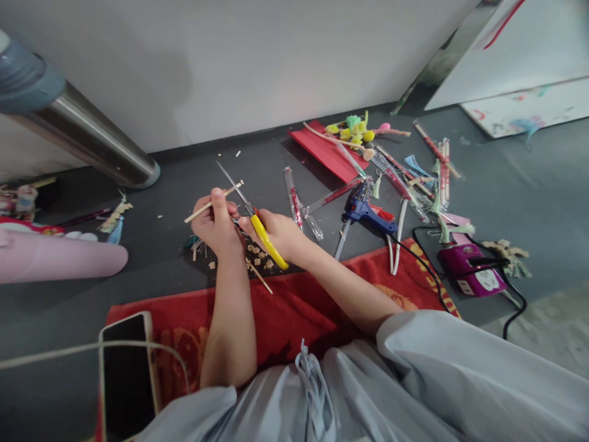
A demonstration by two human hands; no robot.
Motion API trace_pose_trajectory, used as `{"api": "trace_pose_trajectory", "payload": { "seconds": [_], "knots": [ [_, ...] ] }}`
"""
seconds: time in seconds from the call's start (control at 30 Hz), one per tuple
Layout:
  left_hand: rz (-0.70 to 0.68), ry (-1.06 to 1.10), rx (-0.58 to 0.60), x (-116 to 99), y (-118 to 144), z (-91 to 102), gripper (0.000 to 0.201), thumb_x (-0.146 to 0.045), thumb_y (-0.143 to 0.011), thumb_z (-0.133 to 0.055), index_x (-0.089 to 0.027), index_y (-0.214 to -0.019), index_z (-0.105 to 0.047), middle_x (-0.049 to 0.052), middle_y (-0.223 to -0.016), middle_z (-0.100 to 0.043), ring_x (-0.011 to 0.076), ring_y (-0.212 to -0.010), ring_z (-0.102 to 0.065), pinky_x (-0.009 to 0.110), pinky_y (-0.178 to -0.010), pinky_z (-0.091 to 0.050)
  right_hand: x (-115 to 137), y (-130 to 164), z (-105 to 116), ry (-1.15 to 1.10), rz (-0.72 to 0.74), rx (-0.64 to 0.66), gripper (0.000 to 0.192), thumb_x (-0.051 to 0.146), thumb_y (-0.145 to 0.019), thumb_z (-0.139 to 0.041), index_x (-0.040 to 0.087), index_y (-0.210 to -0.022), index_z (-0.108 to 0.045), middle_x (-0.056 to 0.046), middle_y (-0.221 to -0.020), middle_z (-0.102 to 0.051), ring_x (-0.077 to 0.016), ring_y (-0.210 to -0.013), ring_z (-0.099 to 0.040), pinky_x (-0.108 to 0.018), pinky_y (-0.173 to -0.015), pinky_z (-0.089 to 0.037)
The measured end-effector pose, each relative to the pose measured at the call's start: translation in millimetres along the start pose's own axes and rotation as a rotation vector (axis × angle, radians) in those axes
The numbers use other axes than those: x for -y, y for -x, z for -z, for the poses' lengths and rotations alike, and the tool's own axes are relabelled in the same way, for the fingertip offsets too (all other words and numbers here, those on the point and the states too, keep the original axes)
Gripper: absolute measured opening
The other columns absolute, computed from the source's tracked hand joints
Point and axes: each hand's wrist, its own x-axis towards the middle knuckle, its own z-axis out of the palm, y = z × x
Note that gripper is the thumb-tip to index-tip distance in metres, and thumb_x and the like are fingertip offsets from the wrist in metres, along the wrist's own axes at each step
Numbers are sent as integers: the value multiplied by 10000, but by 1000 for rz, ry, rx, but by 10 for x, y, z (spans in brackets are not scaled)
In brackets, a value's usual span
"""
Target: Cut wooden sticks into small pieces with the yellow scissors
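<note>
Red mat [294,307] on grey floor [529,196]; left hand [216,224] fingers pinch stick [212,202], right hand [276,233] grips scissors [257,224].

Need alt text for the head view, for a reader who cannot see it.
A person's left hand holds a thin wooden stick while the right hand works yellow-handled scissors against it. A blue glue gun lies nearby on the dark floor.

Blue glue gun [363,212], phone [126,374] on red mat [285,313], purple box [467,267]
</note>
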Motion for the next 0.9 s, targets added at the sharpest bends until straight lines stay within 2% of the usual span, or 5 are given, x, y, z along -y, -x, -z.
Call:
{"api": "trace_pose_trajectory", "payload": {
  "seconds": [0.2,0.37,0.63,0.9],
  "knots": [
    [14,-3,1,-29,9,-7,423,-573,-773,-556,-201,-608,-442,-78,-442,-406,63,-414,-457,216,-456,-384,2,22,20,13,27,17,661,734,-856,-166,172,-917,-508,-104,-865,-679,-226,-814,-655,-251,-601,-337],
    [1,79,30,-37,11,-1,473,-573,-744,-597,-193,-542,-400,-81,-403,-388,57,-390,-454,200,-418,-346,7,38,37,18,35,18,667,752,-842,-167,169,-917,-483,-113,-859,-676,-247,-819,-660,-257,-604,-345],
    [3,128,55,-23,8,-1,504,-569,-739,-605,-188,-504,-374,-83,-386,-379,43,-367,-433,190,-413,-346,4,29,30,37,35,16,644,740,-850,-185,173,-918,-484,-108,-865,-677,-231,-812,-653,-260,-614,-341],
    [-21,166,29,27,-9,7,429,-511,-736,-626,-191,-546,-413,-90,-395,-405,50,-367,-444,193,-415,-362,3,-7,-2,8,-10,19,642,736,-855,-176,192,-882,-515,-85,-853,-681,-221,-791,-641,-253,-573,-304]
  ]
}}
